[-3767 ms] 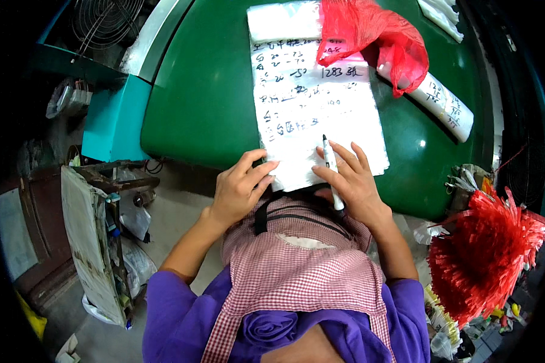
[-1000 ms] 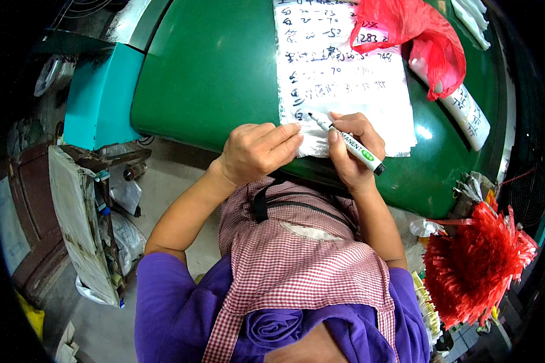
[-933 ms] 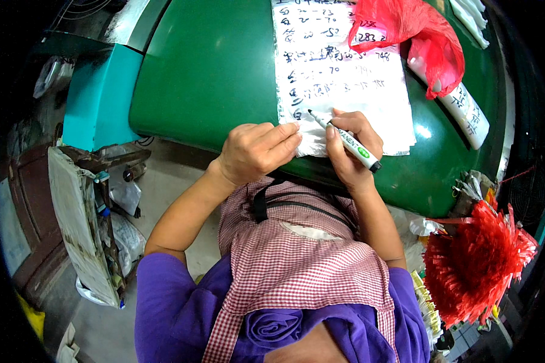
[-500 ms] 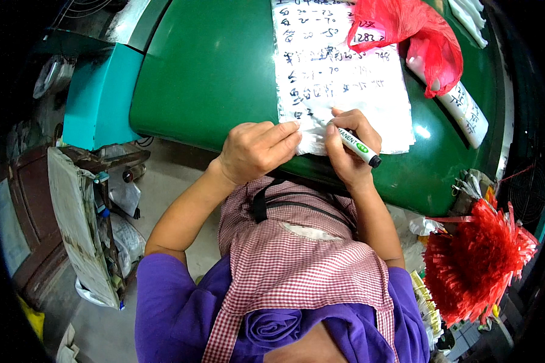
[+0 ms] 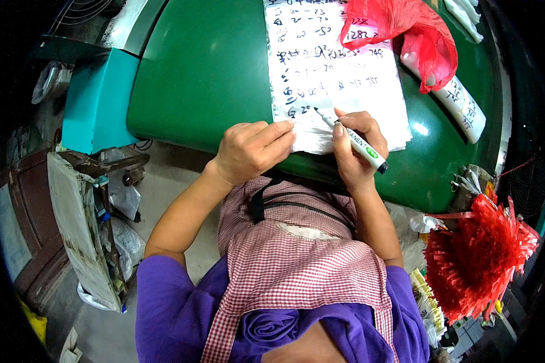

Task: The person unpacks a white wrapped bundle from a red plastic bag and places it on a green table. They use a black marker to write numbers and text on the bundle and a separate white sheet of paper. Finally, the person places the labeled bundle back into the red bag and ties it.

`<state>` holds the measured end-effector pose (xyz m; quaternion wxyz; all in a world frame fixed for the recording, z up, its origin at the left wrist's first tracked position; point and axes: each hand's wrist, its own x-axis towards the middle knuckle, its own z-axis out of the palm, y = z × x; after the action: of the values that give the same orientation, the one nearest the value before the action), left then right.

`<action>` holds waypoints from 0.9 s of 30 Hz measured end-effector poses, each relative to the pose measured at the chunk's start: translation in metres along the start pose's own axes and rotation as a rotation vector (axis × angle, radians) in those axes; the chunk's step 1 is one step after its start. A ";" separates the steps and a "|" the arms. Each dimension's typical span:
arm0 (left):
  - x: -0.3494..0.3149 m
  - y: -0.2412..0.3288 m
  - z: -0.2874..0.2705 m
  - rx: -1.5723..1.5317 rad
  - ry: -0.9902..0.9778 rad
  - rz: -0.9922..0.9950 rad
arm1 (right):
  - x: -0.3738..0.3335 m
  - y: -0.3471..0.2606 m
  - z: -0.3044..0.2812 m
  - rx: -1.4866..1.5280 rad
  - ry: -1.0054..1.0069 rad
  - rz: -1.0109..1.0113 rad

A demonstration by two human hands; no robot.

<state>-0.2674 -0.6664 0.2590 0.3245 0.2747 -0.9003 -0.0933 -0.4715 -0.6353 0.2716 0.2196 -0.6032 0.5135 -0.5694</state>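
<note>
A white sheet (image 5: 357, 112) covered with rows of black handwriting lies on the green tabletop, its lower edge wrinkled. My right hand (image 5: 358, 148) grips a white marker pen (image 5: 364, 145) with a black end. The pen's dark tip touches the sheet beside the lowest line of marks. At the sheet's lower left corner, my left hand (image 5: 254, 151) has its fingers closed together, pinching or pressing the edge; its thumb is hidden.
A crumpled red plastic bag (image 5: 427, 39) overlaps the sheet's upper right, partly covering a white roll (image 5: 463, 112) with writing. The green table (image 5: 200, 72) has a rounded front edge. A teal box (image 5: 97, 100) stands left. Red plastic strips (image 5: 481, 260) hang in a bunch at right.
The pen tip has moved slightly left, and more dark strokes show on the lowest line. The sheet sits a little farther left and higher in view. Both hands keep their hold.
</note>
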 end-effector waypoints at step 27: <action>0.000 0.002 -0.001 -0.013 -0.026 -0.035 | 0.004 0.009 -0.011 -0.173 0.022 0.051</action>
<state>-0.2678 -0.6653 0.2604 0.3130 0.2871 -0.8988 -0.1081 -0.4851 -0.6390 0.2691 0.1754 -0.6005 0.5784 -0.5236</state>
